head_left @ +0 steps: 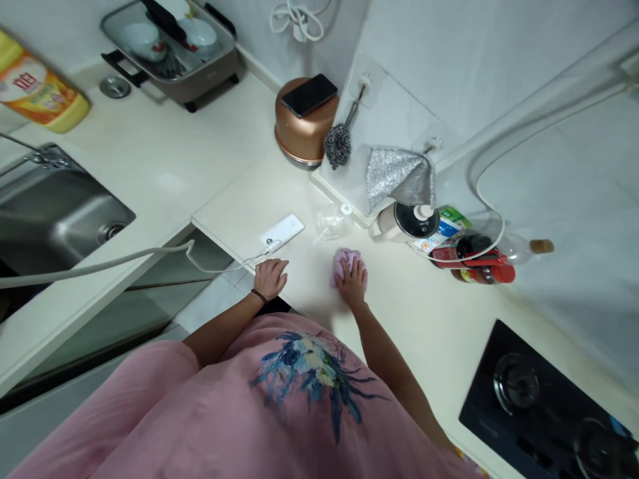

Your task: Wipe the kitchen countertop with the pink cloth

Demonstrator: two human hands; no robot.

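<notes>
Pressed down on a crumpled pink cloth (340,261), my right hand (353,285) holds it against the white countertop (309,293). My left hand (270,278) rests at the counter's front edge, fingers laid out with nothing in them, and a dark bracelet circles that wrist. Just beyond it lies a white power bank (282,231) with a white cable plugged into it. A clear plastic piece (332,223) sits on the counter between the power bank and the cloth.
At the back stand an upturned copper-coloured pot (302,130) bearing a black phone (310,95), and a small lidded electric pot (394,225). Sauce bottles (484,265) line the right wall. A gas stove (544,399) is at right, a sink (60,206) at left.
</notes>
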